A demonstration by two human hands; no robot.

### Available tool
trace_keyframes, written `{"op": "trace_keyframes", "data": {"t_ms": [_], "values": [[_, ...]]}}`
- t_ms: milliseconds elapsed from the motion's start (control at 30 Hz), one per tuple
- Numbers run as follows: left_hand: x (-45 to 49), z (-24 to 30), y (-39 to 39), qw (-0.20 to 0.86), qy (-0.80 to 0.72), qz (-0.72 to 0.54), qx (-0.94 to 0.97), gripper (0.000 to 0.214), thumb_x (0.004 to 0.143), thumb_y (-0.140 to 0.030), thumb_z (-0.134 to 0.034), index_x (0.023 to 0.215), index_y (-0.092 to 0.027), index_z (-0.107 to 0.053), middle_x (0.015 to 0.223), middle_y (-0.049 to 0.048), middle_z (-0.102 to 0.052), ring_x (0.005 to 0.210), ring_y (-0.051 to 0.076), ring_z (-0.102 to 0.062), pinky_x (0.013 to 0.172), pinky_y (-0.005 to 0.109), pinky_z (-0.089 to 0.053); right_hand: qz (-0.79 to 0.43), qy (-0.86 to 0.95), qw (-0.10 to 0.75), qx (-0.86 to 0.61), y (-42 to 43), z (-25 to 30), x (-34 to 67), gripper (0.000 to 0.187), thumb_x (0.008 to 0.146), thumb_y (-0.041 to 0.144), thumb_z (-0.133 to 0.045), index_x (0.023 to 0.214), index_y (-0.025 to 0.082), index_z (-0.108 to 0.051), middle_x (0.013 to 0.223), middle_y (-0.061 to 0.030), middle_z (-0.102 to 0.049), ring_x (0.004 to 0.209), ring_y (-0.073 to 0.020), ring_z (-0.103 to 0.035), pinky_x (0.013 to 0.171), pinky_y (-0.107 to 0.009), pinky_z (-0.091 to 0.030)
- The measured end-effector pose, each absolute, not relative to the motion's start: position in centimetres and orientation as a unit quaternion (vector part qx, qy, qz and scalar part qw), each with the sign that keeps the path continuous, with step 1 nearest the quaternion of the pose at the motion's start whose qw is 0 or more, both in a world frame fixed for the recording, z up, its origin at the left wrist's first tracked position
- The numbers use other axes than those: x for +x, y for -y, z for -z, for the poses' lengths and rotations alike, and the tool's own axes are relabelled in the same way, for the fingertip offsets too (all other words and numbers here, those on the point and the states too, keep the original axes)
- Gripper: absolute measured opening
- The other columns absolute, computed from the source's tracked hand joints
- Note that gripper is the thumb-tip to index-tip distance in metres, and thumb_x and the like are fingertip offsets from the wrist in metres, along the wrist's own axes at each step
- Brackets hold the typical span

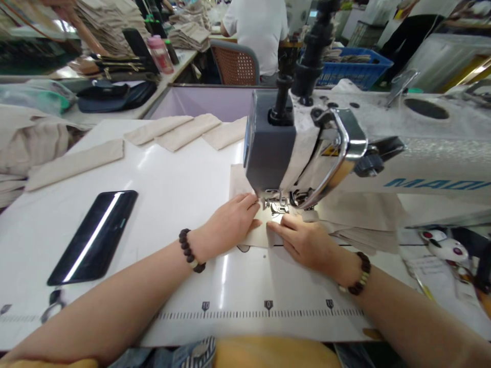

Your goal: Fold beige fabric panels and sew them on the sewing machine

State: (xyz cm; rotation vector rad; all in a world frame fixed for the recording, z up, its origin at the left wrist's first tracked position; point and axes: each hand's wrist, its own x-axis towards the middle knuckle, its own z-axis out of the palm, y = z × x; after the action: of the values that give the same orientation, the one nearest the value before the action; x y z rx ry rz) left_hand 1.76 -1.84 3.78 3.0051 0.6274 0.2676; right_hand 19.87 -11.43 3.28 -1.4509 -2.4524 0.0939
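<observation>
A beige fabric piece lies flat on the white sewing table, partly under the sewing machine's presser foot. My left hand rests on its left part, fingers stretched toward the needle area and thumb apart. On the right, my right hand lies low beside the presser foot, fingertips touching the fabric's edge, one finger pointing left. Both hands press from above rather than wrap around the cloth. The machine head hides the fabric's far part. A stack of beige pieces lies under the machine arm.
A black phone lies at left. Folded beige strips line the table's far side; another strip lies left, near piled cloth. Small tools and a white gadget sit at right. A person sits ahead.
</observation>
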Motion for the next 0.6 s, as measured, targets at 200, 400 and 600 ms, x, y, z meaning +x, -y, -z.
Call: {"op": "trace_keyframes", "data": {"t_ms": [200,400,600], "values": [[1.88,-3.56,1.34,0.031,-0.191,-0.096,0.976,0.015,0.088,-0.022,-0.049,0.092,-0.01,-0.055,0.095,0.0103,-0.057,0.095,0.022,-0.052,0.082,0.035,-0.046,-0.034,0.842,0.13,-0.522,11.42,-3.33,19.64,0.028,0.08,0.008,-0.045,0.105,0.012,-0.058,0.078,-0.0052,-0.057,0.068,-0.0146,-0.051,0.056,-0.024,-0.035],[1.92,-3.6,1.07,0.024,-0.19,-0.099,0.976,0.013,0.088,-0.021,-0.049,0.09,-0.01,-0.055,0.092,0.0096,-0.056,0.094,0.022,-0.053,0.082,0.034,-0.046,-0.031,0.834,0.127,-0.536,11.34,-3.31,19.45,0.032,0.079,0.007,-0.046,0.109,0.013,-0.057,0.08,-0.0051,-0.057,0.068,-0.0138,-0.051,0.055,-0.024,-0.034],[1.89,-3.56,0.98,0.025,-0.194,-0.097,0.976,0.013,0.088,-0.022,-0.048,0.09,-0.011,-0.054,0.091,0.0088,-0.056,0.094,0.022,-0.053,0.082,0.034,-0.046,-0.025,0.833,0.129,-0.537,11.32,-3.19,19.37,0.034,0.079,0.007,-0.046,0.11,0.012,-0.057,0.08,-0.0058,-0.057,0.069,-0.0145,-0.05,0.057,-0.024,-0.034]]}}
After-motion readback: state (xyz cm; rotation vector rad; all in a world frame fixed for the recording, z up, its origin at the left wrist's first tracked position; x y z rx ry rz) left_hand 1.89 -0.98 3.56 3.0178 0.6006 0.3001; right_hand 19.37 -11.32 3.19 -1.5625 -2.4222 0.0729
